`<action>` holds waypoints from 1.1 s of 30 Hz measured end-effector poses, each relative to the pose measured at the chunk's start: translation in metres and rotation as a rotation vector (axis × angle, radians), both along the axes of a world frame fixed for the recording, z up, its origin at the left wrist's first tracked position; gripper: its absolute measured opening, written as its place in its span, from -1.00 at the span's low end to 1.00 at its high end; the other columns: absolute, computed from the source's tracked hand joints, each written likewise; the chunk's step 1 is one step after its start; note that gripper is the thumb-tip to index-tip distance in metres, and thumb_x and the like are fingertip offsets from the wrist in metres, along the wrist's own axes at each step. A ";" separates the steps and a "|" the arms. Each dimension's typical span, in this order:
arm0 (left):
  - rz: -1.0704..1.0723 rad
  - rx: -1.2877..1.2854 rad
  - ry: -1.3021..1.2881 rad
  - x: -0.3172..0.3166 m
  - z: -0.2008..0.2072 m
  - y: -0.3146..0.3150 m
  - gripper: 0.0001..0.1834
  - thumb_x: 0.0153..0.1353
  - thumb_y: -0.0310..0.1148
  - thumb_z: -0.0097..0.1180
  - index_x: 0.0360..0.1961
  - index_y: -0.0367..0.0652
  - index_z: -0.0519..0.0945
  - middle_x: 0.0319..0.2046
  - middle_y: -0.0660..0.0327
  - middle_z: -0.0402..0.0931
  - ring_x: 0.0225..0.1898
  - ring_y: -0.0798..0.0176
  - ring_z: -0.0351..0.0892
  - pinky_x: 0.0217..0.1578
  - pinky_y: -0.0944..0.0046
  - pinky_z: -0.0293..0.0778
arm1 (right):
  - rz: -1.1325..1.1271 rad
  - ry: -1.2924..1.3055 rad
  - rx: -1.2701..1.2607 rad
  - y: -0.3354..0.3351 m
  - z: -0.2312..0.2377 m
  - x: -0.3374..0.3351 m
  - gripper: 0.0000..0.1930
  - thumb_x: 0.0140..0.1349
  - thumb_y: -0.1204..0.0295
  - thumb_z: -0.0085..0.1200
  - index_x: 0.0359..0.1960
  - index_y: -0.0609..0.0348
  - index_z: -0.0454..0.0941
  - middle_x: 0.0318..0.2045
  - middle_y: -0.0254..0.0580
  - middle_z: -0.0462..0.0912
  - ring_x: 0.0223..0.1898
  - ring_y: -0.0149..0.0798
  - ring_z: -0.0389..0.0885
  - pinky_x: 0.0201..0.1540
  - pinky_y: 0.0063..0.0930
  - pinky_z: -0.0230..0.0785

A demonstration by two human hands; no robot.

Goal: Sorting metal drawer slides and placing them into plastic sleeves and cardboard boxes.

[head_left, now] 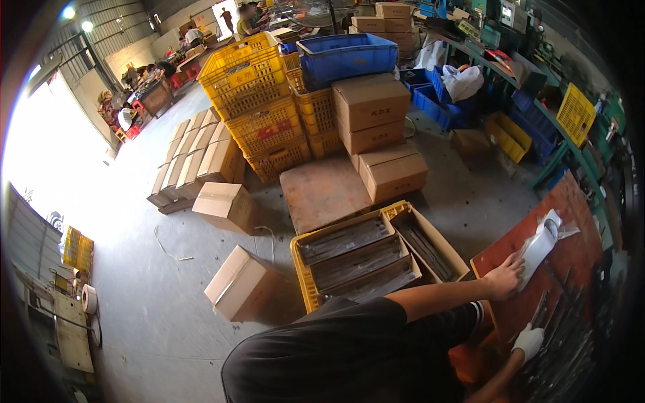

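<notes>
My left hand, bare, reaches across to a white roll with a flat strip hanging from it, lying on a reddish-brown tabletop. Its fingers are closed on the strip's near end. Lower down, my right hand wears a white glove and is closed around a thin dark metal-looking strip. A pile of similar dark strips spreads over the table beside the glove; part of it fades into shadow. Clear plastic film shows by the roll.
Left of the table stands a yellow crate with open cartons of dark wrapped pieces. Closed cartons sit on the floor. Behind are stacked yellow crates, a blue tub and a flat brown board. Other people work far back.
</notes>
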State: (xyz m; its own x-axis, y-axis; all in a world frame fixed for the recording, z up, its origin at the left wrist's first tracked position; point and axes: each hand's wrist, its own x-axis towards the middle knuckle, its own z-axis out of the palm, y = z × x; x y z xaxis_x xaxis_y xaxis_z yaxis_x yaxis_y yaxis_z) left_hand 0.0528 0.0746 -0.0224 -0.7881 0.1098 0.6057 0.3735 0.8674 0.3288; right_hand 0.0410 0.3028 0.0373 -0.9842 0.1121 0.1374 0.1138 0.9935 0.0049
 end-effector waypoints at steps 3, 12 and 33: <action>0.007 -0.010 -0.046 0.003 0.004 -0.001 -0.58 0.08 -0.12 0.19 -0.18 -0.24 0.71 0.09 -0.05 0.49 0.39 -0.12 0.19 0.43 -0.31 -0.13 | 0.022 0.034 -0.026 -0.001 -0.003 0.002 -0.56 0.29 0.19 0.17 -0.05 0.39 0.48 -0.15 0.28 0.66 -0.11 0.26 0.66 -0.05 0.04 0.49; 0.018 0.057 -0.071 -0.004 0.000 -0.004 -0.58 0.10 -0.16 0.20 -0.10 -0.22 0.66 0.01 0.00 0.47 0.31 -0.06 0.27 0.44 -0.31 -0.11 | 0.141 -0.055 -0.434 0.031 -0.004 -0.041 -0.44 0.29 0.17 0.20 0.08 0.50 0.50 0.02 0.28 0.64 0.03 0.20 0.62 0.10 -0.12 0.42; 0.056 -0.081 -0.156 0.005 0.014 -0.021 -0.50 0.27 -0.16 0.14 0.22 0.00 0.47 0.29 0.03 0.37 0.40 -0.10 0.19 0.40 -0.28 -0.02 | 0.255 0.063 -0.472 0.030 0.014 -0.034 -0.51 0.24 0.16 0.17 0.00 0.39 0.57 -0.13 0.35 0.63 0.00 0.30 0.57 0.05 -0.01 0.44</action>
State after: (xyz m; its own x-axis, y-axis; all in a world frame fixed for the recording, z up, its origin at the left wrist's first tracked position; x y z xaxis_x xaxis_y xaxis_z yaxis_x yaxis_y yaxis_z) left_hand 0.0574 0.0540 -0.0083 -0.8781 0.1067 0.4665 0.2742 0.9111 0.3077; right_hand 0.0069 0.3333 0.0509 -0.9797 -0.0650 0.1897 -0.1452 0.8822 -0.4479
